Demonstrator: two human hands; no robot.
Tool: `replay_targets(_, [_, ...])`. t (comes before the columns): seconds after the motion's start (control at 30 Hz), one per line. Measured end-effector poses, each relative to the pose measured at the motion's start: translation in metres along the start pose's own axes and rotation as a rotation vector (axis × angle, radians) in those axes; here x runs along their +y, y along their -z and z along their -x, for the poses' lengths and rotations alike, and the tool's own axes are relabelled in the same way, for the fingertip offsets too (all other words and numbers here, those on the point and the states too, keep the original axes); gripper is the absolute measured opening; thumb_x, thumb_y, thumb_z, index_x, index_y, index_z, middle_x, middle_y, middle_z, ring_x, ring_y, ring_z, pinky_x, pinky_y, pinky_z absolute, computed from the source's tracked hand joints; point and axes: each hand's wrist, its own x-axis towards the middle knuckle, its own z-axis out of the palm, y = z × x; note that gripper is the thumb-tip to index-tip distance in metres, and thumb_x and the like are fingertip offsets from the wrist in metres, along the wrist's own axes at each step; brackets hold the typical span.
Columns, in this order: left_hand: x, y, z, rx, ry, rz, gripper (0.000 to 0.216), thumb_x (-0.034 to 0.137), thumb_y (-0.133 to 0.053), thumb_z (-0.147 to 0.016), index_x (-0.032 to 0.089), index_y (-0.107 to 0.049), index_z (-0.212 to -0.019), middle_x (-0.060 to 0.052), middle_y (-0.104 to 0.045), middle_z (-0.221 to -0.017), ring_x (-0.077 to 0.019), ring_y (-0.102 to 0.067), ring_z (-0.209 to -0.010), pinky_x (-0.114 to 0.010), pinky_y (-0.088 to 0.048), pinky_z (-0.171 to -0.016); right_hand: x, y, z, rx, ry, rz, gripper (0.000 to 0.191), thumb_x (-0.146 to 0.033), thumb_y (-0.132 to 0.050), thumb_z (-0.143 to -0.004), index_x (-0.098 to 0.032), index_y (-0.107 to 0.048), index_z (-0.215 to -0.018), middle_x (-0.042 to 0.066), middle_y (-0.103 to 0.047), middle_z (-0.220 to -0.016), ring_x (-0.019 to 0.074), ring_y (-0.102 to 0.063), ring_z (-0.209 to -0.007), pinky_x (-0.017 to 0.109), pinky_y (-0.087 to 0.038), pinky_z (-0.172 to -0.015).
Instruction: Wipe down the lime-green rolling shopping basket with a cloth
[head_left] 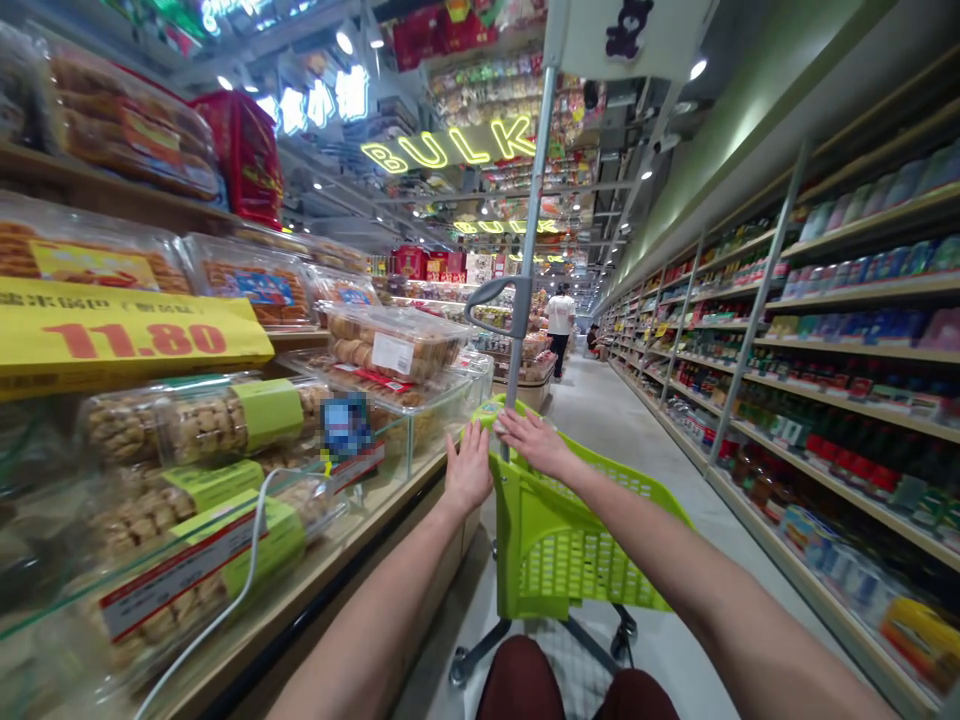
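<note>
A bright green plastic shopping cart [577, 545] stands in front of me, with slotted sides and dark legs on casters. At its near left corner a metal pole [534, 215] rises, carrying a grey handle [499, 305]. My left hand [470, 468] is at the left of that corner, fingers stretched forward and slightly apart, with nothing seen in it. Over the cart's near rim, beside the pole, lies my right hand [534, 442] with its fingers extended. How firmly either hand presses on the rim cannot be made out.
A snack counter [420, 490] with packaged biscuits [397, 345] and a yellow price sign [135, 340] runs close along the left. Stocked shelves [862, 350] line the right side. The aisle floor [592, 400] leads ahead, where a person in a white shirt [560, 315] stands.
</note>
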Motion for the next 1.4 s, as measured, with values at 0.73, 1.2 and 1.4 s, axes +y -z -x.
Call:
replay_targets(0.73, [0.005, -0.001, 0.004, 0.021, -0.063, -0.017, 0.069, 0.022, -0.043, -0.071, 0.008, -0.023, -0.136, -0.011, -0.013, -0.145, -0.0239, -0.006, -0.134, -0.054, -0.01, -0.104, 0.031, 0.002, -0.032, 0.114, -0.226, 0.206, 0.037, -0.012, -0.037, -0.086, -0.014, -0.048, -0.122, 0.012, -0.034, -0.138, 0.0255, -0.024, -0.13, 0.048, -0.025, -0.102])
replay_targets(1.2, [-0.003, -0.034, 0.017, -0.082, -0.026, -0.029, 0.073, 0.022, -0.045, -0.069, 0.007, -0.021, -0.136, -0.011, -0.012, -0.146, -0.024, -0.006, -0.134, -0.054, -0.007, -0.105, 0.004, -0.043, -0.011, 0.038, -0.342, 0.034, 0.041, -0.014, -0.034, -0.088, -0.016, -0.041, -0.127, 0.012, -0.031, -0.139, 0.0239, -0.022, -0.13, 0.048, -0.025, -0.102])
replay_targets(1.4, [-0.002, -0.073, 0.039, -0.137, -0.052, -0.041, 0.068, 0.024, -0.042, -0.073, 0.009, -0.023, -0.136, -0.011, -0.014, -0.145, -0.0229, -0.007, -0.134, -0.053, -0.008, -0.105, -0.036, -0.104, 0.037, -0.069, -0.323, -0.017, 0.043, -0.009, -0.033, -0.086, -0.016, -0.041, -0.128, 0.009, -0.03, -0.14, 0.0215, -0.019, -0.131, 0.045, -0.024, -0.104])
